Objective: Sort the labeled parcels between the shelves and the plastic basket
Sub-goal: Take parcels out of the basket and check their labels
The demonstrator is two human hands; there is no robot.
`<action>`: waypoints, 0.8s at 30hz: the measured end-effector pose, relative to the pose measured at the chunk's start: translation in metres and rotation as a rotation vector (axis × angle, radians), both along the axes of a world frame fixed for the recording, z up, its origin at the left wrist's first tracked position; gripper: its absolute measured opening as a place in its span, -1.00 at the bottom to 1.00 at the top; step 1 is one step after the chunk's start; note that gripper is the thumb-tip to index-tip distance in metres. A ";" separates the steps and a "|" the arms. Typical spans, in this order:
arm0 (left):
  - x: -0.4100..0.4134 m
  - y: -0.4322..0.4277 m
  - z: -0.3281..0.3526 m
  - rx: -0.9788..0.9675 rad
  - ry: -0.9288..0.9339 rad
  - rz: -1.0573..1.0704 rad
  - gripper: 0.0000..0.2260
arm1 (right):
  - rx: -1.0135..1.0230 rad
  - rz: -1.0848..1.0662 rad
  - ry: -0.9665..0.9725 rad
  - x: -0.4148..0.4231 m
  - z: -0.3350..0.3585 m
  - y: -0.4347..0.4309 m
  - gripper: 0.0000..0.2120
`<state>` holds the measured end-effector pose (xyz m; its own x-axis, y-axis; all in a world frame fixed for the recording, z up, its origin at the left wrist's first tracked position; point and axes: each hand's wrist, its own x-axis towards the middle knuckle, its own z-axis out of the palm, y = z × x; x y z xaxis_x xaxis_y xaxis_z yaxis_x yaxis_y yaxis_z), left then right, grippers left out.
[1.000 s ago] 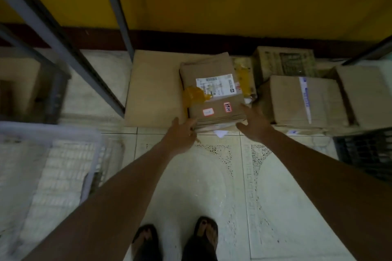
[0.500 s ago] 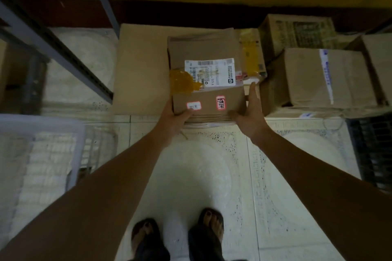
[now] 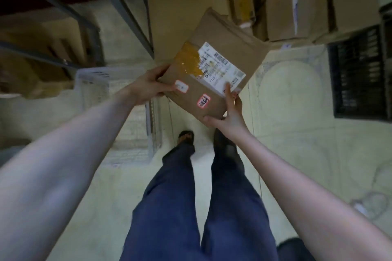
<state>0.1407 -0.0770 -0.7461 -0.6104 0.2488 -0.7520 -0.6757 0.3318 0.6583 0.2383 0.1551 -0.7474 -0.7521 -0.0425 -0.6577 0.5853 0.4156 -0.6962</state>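
As it hangs tilted over open pale tiled floor [image 3: 297, 133], the flat brown cardboard parcel [image 3: 212, 65] is grasped at two edges — left grip [image 3: 148, 87], right grip [image 3: 231, 112] — just right of the white plastic basket [image 3: 110, 70].

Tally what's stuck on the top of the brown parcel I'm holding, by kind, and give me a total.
white shipping label: 1
small red-edged stickers: 2
yellow tape patch: 1
Total: 4 items on the brown parcel
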 end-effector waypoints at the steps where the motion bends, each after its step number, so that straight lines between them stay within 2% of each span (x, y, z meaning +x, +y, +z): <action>1: 0.011 0.004 0.021 0.002 -0.020 -0.030 -0.41 | 0.012 -0.040 0.000 0.017 0.022 0.001 0.03; 4: 0.045 0.022 0.069 0.022 -0.048 -0.091 -0.39 | 0.004 -0.199 0.017 0.068 0.075 0.012 0.00; 9: 0.078 0.081 0.123 0.065 0.011 -0.288 -0.50 | 0.087 -0.356 0.052 0.141 0.126 0.044 -0.01; 15: 0.074 0.207 0.152 0.142 0.085 -0.540 -0.49 | 0.142 -0.604 0.140 0.181 0.151 0.118 0.02; 22: 0.089 0.367 0.182 0.140 0.192 -0.724 -0.48 | 0.143 -0.722 0.185 0.213 0.172 0.250 0.02; 24: 0.090 0.406 0.184 0.129 0.224 -0.750 -0.41 | 0.144 -0.713 0.177 0.213 0.172 0.292 0.02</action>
